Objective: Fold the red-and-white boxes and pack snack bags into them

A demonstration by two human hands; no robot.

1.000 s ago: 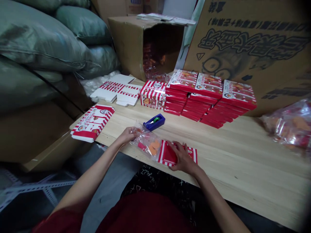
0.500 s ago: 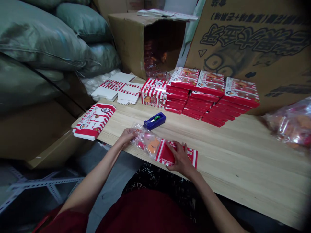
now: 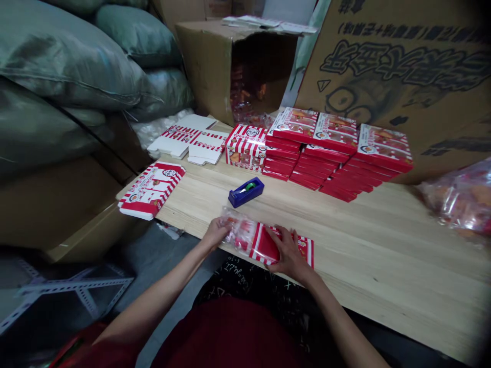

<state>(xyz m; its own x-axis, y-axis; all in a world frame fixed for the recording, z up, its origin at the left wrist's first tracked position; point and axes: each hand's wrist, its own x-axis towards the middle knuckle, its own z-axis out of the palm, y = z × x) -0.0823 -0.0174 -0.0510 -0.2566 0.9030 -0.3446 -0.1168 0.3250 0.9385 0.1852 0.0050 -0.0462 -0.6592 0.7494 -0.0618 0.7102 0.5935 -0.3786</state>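
My left hand (image 3: 215, 232) pinches the left end of a clear plastic bag (image 3: 241, 236) with red and orange contents. The bag's right end meets the left end of a red-and-white striped cardboard box (image 3: 264, 244) and is partly inside it. Across that box my right hand (image 3: 288, 251) is bent, its thumb at the near edge and its fingers over the top, holding the box on the tabletop near the front edge. Just beyond the bag sits a blue tape dispenser (image 3: 246, 192) with a green roll.
Stacked red boxes (image 3: 318, 158) stand at the back, beside a striped carton (image 3: 245, 147). Flat boxes lie in a pile (image 3: 151, 190) at left, with more flat cartons (image 3: 187, 139) behind. A large open carton (image 3: 205, 71) holds bagged items. Another bag (image 3: 460, 197) rests at right.
My left hand has moved right, towards the box, with the bag. Less of the bag shows outside, and the orange piece has gone from sight. My right hand stays on the box.
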